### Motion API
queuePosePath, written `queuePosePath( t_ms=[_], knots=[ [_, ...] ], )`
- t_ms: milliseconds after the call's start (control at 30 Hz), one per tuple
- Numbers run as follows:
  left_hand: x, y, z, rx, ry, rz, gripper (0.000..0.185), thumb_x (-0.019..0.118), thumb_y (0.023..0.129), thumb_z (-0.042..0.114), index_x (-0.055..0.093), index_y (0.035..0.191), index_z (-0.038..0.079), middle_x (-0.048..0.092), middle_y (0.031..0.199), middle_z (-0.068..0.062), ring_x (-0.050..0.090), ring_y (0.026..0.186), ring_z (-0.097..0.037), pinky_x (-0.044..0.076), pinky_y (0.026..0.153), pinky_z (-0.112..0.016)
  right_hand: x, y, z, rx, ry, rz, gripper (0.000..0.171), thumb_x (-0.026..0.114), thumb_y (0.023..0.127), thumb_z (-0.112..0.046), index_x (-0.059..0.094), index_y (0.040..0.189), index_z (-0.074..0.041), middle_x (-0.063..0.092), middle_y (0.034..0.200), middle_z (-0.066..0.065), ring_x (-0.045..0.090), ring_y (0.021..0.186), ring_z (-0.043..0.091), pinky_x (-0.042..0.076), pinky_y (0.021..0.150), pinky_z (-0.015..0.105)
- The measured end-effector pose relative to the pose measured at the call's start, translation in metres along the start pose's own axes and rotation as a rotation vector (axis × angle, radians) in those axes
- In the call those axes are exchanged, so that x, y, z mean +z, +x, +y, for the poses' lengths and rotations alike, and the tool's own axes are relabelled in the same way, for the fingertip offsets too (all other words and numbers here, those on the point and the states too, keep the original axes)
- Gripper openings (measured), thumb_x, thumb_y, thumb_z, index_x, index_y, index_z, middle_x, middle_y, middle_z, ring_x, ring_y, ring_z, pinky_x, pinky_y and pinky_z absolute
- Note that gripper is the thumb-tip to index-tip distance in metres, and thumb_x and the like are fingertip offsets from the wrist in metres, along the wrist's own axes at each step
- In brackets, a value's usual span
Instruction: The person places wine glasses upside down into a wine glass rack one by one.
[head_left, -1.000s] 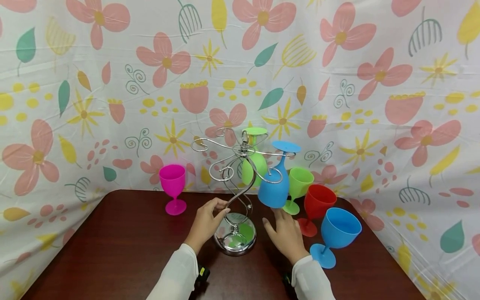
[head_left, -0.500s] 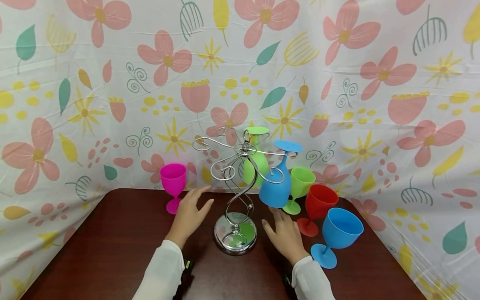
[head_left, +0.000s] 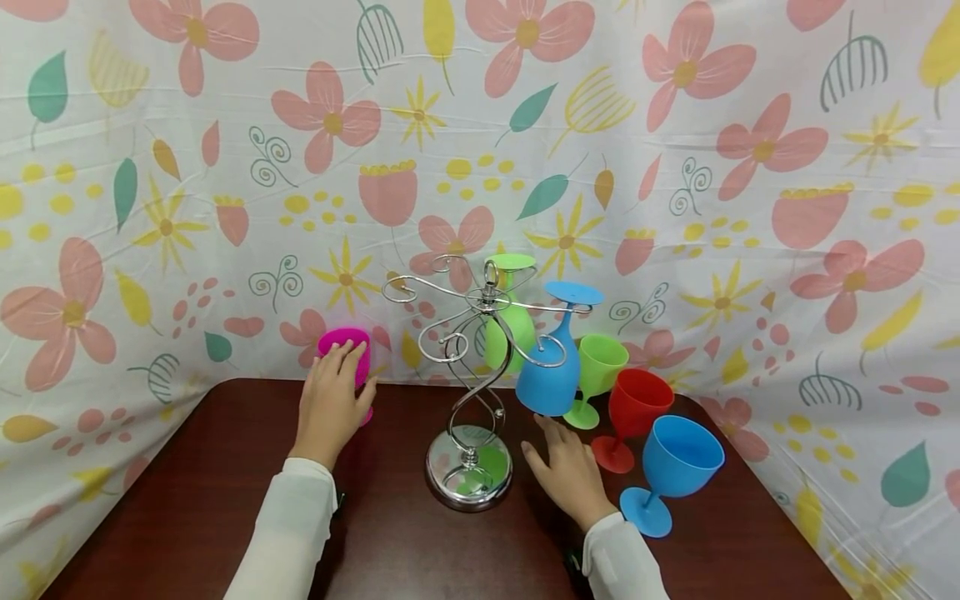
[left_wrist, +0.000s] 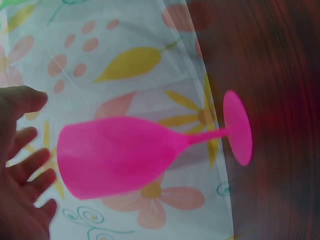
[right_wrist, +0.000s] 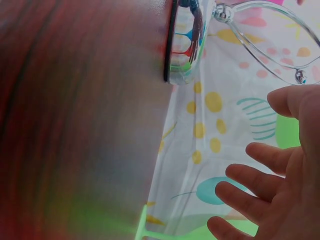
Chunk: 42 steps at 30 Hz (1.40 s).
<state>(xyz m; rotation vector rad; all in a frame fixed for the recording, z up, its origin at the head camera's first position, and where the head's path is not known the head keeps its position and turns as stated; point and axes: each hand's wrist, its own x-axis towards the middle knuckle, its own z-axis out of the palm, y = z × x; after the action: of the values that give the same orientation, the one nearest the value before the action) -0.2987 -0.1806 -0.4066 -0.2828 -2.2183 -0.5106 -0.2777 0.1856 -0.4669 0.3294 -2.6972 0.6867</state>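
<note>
A magenta goblet (head_left: pixel 352 360) stands upright near the table's back edge, partly hidden behind my left hand (head_left: pixel 330 404) in the head view. In the left wrist view, the fingers and thumb spread just short of the rim of the goblet (left_wrist: pixel 120 157). My right hand (head_left: pixel 567 467) hovers with loosely spread fingers, holding nothing, right of the chrome stemware rack (head_left: pixel 470 492). Above that hand a blue goblet (head_left: pixel 551 375) hangs upside down from a rack arm. Behind it a light green goblet (head_left: pixel 510 333) hangs the same way.
Right of the rack, a green goblet (head_left: pixel 600 364), a red goblet (head_left: pixel 637 404) and another blue goblet (head_left: pixel 681 454) stand upright in a slanting row, close to my right hand. A flowered cloth (head_left: pixel 225 208) rises behind the dark wooden table (head_left: pixel 187 483).
My left hand has left the rack's curved stem and moved left to the magenta goblet. My right hand, the rack and its hanging goblets have stayed in place.
</note>
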Motion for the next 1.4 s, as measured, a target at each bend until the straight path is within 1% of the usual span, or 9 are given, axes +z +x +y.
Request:
queuePosePath(
  t_ms=[100, 200, 267, 400, 533, 700, 933, 1200, 1400],
  knots=[
    [-0.004, -0.001, -0.003, -0.043, 0.051, -0.093, 0.057, 0.079, 0.094, 0.013, 0.060, 0.144, -0.005, 0.059, 0.146, -0.028, 0.050, 0.143, -0.047, 0.031, 0.121, -0.067, 0.000, -0.001, 0.000, 0.003, -0.004, -0.005, 0.060, 0.068, 0.104, -0.035, 0.054, 0.153, -0.005, 0.059, 0.149, 0.021, 0.056, 0.136, 0.045, 0.044, 0.105, 0.070],
    [-0.006, -0.001, -0.004, -0.049, 0.082, -0.126, 0.054, 0.077, 0.096, 0.010, 0.059, 0.144, -0.007, 0.062, 0.141, -0.029, 0.050, 0.142, -0.047, 0.031, 0.122, -0.065, 0.000, -0.001, 0.000, 0.005, -0.003, -0.011, 0.060, 0.068, 0.104, -0.035, 0.054, 0.153, -0.005, 0.059, 0.149, 0.021, 0.056, 0.136, 0.045, 0.044, 0.105, 0.070],
    [-0.006, 0.000, -0.005, -0.029, 0.099, -0.105, 0.051, 0.077, 0.095, 0.007, 0.061, 0.140, -0.008, 0.065, 0.132, -0.030, 0.055, 0.135, -0.047, 0.034, 0.121, -0.063, 0.000, -0.001, 0.000, 0.005, -0.001, -0.014, 0.060, 0.068, 0.104, -0.035, 0.054, 0.153, -0.005, 0.059, 0.149, 0.020, 0.056, 0.136, 0.045, 0.044, 0.105, 0.070],
    [-0.005, 0.001, -0.008, 0.024, 0.114, -0.024, 0.039, 0.079, 0.091, 0.001, 0.069, 0.127, -0.010, 0.066, 0.109, -0.026, 0.062, 0.112, -0.047, 0.042, 0.116, -0.060, 0.000, -0.001, -0.001, 0.008, 0.005, -0.024, 0.060, 0.068, 0.104, -0.036, 0.054, 0.154, -0.005, 0.059, 0.150, 0.020, 0.056, 0.137, 0.045, 0.043, 0.106, 0.070],
    [-0.002, 0.001, -0.011, 0.055, 0.095, 0.041, 0.024, 0.077, 0.091, -0.005, 0.073, 0.114, -0.009, 0.066, 0.097, -0.023, 0.062, 0.099, -0.046, 0.052, 0.103, -0.056, 0.000, -0.001, -0.001, 0.012, 0.008, -0.039, 0.060, 0.068, 0.104, -0.036, 0.054, 0.154, -0.005, 0.059, 0.151, 0.019, 0.055, 0.138, 0.045, 0.042, 0.108, 0.071],
    [-0.002, 0.000, -0.013, 0.057, 0.060, 0.066, 0.015, 0.072, 0.093, -0.008, 0.074, 0.109, -0.009, 0.067, 0.095, -0.023, 0.060, 0.097, -0.046, 0.056, 0.089, -0.051, -0.001, -0.001, -0.001, 0.011, 0.004, -0.046, 0.059, 0.067, 0.104, -0.035, 0.054, 0.153, -0.005, 0.059, 0.150, 0.019, 0.055, 0.138, 0.045, 0.042, 0.108, 0.070],
    [-0.005, -0.003, -0.013, 0.017, 0.034, 0.026, 0.012, 0.071, 0.095, -0.009, 0.074, 0.106, -0.007, 0.067, 0.096, -0.021, 0.059, 0.099, -0.043, 0.058, 0.085, -0.049, 0.000, -0.001, 0.000, 0.006, 0.009, -0.044, 0.059, 0.067, 0.105, -0.034, 0.053, 0.154, -0.006, 0.059, 0.151, 0.019, 0.054, 0.138, 0.045, 0.042, 0.108, 0.072],
    [-0.011, -0.012, -0.009, 0.020, 0.008, 0.063, 0.010, 0.073, 0.094, -0.008, 0.073, 0.104, -0.007, 0.066, 0.093, -0.021, 0.059, 0.095, -0.043, 0.058, 0.083, -0.050, -0.004, 0.000, 0.000, 0.004, 0.012, -0.044, 0.059, 0.067, 0.104, -0.034, 0.054, 0.154, -0.005, 0.059, 0.150, 0.020, 0.055, 0.138, 0.045, 0.041, 0.109, 0.072],
    [-0.021, -0.018, 0.002, 0.013, -0.008, 0.078, 0.009, 0.073, 0.096, -0.005, 0.073, 0.105, -0.005, 0.068, 0.095, -0.019, 0.060, 0.095, -0.041, 0.059, 0.082, -0.050, -0.009, 0.000, 0.000, 0.005, 0.030, -0.051, 0.058, 0.067, 0.105, -0.033, 0.054, 0.153, -0.005, 0.058, 0.151, 0.021, 0.054, 0.138, 0.045, 0.040, 0.110, 0.072]
  ],
)
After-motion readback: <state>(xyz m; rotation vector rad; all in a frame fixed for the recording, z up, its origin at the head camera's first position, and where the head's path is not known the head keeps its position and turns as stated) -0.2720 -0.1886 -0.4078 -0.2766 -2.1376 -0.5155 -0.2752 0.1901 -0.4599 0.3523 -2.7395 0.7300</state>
